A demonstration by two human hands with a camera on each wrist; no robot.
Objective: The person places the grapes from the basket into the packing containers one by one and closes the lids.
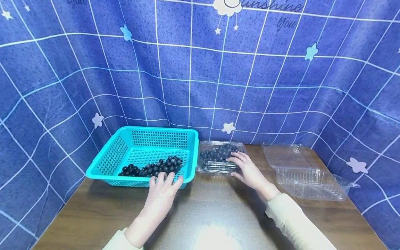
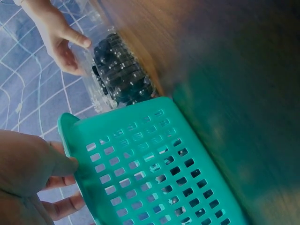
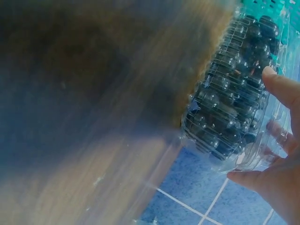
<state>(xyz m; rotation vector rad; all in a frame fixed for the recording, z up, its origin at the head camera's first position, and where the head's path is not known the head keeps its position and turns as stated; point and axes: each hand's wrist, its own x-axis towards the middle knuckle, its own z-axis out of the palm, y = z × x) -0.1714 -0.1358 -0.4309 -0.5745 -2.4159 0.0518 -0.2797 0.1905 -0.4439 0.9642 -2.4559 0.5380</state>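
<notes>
Dark grapes (image 1: 153,168) lie in the near part of a turquoise plastic basket (image 1: 125,129). My left hand (image 1: 164,193) is at the basket's near rim, fingertips over the edge beside the grapes; in the left wrist view its thumb and fingers are loosely bent along the rim. To the right of the basket, a clear plastic clamshell box (image 1: 218,170) holds more dark grapes (image 3: 225,98). My right hand (image 1: 250,172) reaches over the box's right side with spread fingers, one fingertip at the top and another at the edge in the right wrist view.
A second clear clamshell box (image 1: 312,184) stands on the right with its lid (image 1: 285,156) folded back. Everything rests on a brown wooden table (image 1: 200,211). Behind it hangs a blue checked curtain (image 1: 203,90) with stars.
</notes>
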